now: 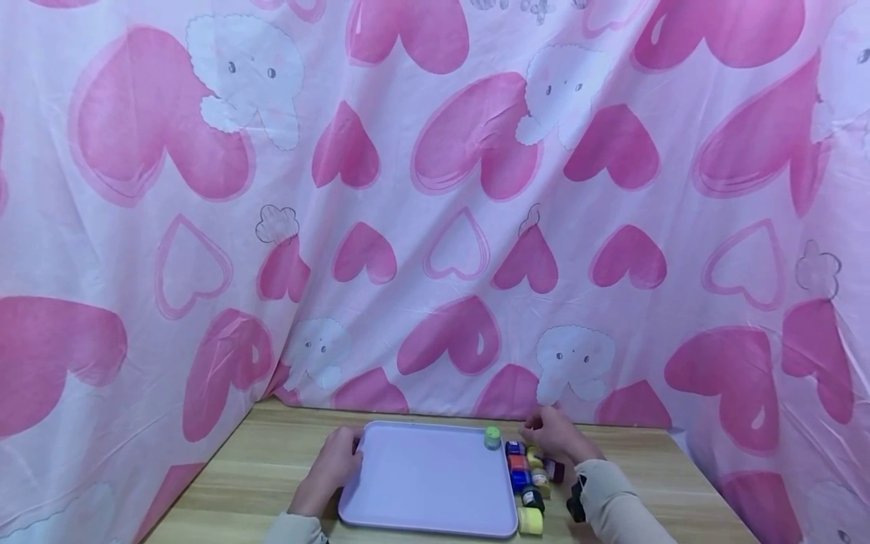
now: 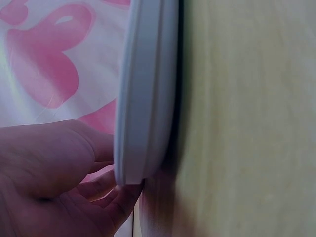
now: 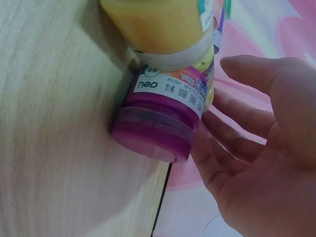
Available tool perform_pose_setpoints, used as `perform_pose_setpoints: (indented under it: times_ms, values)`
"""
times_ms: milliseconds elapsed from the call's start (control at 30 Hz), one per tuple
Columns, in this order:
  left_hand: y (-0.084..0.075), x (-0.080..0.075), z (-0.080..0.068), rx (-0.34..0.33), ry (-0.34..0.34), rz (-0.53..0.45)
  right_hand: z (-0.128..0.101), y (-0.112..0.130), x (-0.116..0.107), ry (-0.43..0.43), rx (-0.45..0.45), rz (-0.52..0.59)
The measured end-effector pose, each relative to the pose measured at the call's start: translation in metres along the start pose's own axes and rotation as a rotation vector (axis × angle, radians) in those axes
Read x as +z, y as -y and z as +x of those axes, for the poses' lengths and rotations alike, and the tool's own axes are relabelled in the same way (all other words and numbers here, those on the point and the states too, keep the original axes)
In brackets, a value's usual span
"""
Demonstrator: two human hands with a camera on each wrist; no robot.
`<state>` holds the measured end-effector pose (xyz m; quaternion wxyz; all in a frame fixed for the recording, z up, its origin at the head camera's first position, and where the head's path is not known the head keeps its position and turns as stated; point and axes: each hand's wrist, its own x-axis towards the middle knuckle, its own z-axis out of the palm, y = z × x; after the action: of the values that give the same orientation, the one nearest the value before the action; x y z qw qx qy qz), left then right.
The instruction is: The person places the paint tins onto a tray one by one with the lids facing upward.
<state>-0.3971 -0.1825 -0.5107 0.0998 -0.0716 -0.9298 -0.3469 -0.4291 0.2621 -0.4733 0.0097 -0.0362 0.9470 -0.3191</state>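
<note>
A pale lilac rectangular tray (image 1: pixel 428 483) lies on the table. My left hand (image 1: pixel 336 461) grips its left edge, the thumb and fingertips at the rim in the left wrist view. On the tray's far right corner stands a small paint jar with a light green lid (image 1: pixel 492 437). Several paint jars cluster along the tray's right side, among them a blue one (image 1: pixel 520 482), an orange-red one (image 1: pixel 518 462) and a purple one (image 3: pixel 163 111) lying on its side. My right hand (image 1: pixel 560 437) hovers behind this cluster, fingers loosely bent with nothing between them.
A yellow jar (image 1: pixel 530 521) sits by the tray's near right corner, with a black jar (image 1: pixel 532 497) just behind it. The wooden table (image 1: pixel 272 453) ends at a pink heart-patterned curtain (image 1: pixel 448 249) at the back and sides.
</note>
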Motion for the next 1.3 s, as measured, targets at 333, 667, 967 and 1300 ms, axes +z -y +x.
perform_pose_setpoints:
  times_ms: [333,667,967,1300]
  values:
    - [-0.001,0.001,0.002,-0.014,0.0,0.018,0.004,-0.009,0.003,-0.01,0.034,0.022]
    - [-0.001,-0.001,0.0,0.019,-0.016,0.015,0.004,-0.017,0.006,0.017,0.078,0.005]
    - [0.001,0.0,0.0,0.025,-0.022,0.009,0.005,-0.018,0.007,0.012,0.075,-0.002]
    - [0.001,0.001,-0.001,0.016,-0.021,0.016,0.001,-0.014,0.004,0.011,0.061,0.059]
